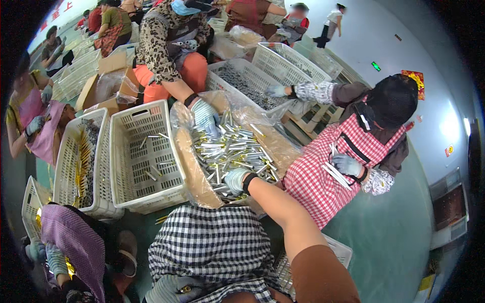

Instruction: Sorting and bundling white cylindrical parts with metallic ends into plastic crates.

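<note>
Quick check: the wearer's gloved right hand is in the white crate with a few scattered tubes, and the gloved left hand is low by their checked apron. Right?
Not quite: the head view shows the right hand among the piled silver tubes in the plastic-lined box, not in the white crate. The left hand is indeed low by their checked apron.
</note>
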Motion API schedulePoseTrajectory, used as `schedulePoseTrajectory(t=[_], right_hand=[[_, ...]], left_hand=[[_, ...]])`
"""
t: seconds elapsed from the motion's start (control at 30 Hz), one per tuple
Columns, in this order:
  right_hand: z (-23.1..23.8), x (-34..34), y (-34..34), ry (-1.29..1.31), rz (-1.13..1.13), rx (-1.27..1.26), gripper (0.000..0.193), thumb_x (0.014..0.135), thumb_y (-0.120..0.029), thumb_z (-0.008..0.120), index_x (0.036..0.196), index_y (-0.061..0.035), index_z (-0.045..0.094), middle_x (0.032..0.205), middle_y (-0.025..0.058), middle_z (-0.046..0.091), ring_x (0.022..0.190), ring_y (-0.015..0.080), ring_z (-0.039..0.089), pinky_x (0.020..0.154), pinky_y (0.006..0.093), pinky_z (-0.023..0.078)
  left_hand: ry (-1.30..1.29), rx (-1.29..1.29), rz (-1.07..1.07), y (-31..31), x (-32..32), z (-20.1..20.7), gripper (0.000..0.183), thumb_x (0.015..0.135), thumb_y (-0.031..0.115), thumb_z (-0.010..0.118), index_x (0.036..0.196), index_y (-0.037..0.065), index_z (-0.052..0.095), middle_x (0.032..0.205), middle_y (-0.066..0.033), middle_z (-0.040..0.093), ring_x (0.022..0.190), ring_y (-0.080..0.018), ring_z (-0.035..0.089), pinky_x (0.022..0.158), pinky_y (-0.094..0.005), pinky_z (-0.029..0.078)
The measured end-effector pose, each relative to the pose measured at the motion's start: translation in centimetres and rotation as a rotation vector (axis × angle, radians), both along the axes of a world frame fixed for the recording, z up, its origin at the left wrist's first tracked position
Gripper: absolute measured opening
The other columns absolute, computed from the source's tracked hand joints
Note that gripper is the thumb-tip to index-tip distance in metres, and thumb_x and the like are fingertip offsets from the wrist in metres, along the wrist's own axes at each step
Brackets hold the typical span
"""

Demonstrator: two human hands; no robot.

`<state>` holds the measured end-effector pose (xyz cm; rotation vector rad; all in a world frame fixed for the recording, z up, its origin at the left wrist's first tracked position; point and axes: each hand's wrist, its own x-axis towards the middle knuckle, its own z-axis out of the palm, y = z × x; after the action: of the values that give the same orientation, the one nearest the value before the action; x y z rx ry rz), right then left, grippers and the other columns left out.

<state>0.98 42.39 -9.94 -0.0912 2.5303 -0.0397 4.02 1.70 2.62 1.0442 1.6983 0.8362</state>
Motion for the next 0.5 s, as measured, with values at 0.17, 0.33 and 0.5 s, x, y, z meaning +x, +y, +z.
schedulePoseTrajectory(t=[0.17, 0.33, 0.5], right_hand=[[1.1, -0.6, -1.9, 0.125, 0.234, 0.156, 0.021, 0.065, -0.019, 0.065, 0.081, -0.0069, 0.073, 0.085, 0.0147, 0.07, 0.081, 0.0296, 0.068, 0.069, 0.0408, 0.053], [1.7, 1.9, 0.0, 0.071, 0.085, 0.006, 0.019, 0.074, -0.01, 0.057, 0.086, 0.0006, 0.066, 0.082, 0.0206, 0.067, 0.073, 0.0309, 0.067, 0.063, 0.0422, 0.054], [0.4, 0.4, 0.9, -0.049, -0.048, -0.011, 0.026, 0.057, -0.016, 0.069, 0.075, 0.0023, 0.069, 0.078, 0.0231, 0.066, 0.075, 0.0337, 0.067, 0.069, 0.041, 0.054]], left_hand=[[-0.001, -0.064, 0.012, -0.4, -0.3, 0.7, 0.021, 0.083, 0.024, 0.067, 0.098, 0.009, 0.071, 0.094, -0.008, 0.071, 0.093, -0.0212, 0.067, 0.087, -0.0305, 0.05], [-0.073, 0.025, -0.144, 0.4, -1.1, 1.0, 0.028, 0.088, 0.028, 0.062, 0.109, 0.01, 0.066, 0.099, -0.0115, 0.068, 0.089, -0.0269, 0.066, 0.082, -0.0347, 0.05], [-0.137, 0.143, -0.098, 1.1, -1.0, 0.5, 0.022, 0.091, 0.022, 0.06, 0.105, 0.007, 0.066, 0.097, -0.0108, 0.068, 0.089, -0.0235, 0.066, 0.08, -0.0318, 0.05]])
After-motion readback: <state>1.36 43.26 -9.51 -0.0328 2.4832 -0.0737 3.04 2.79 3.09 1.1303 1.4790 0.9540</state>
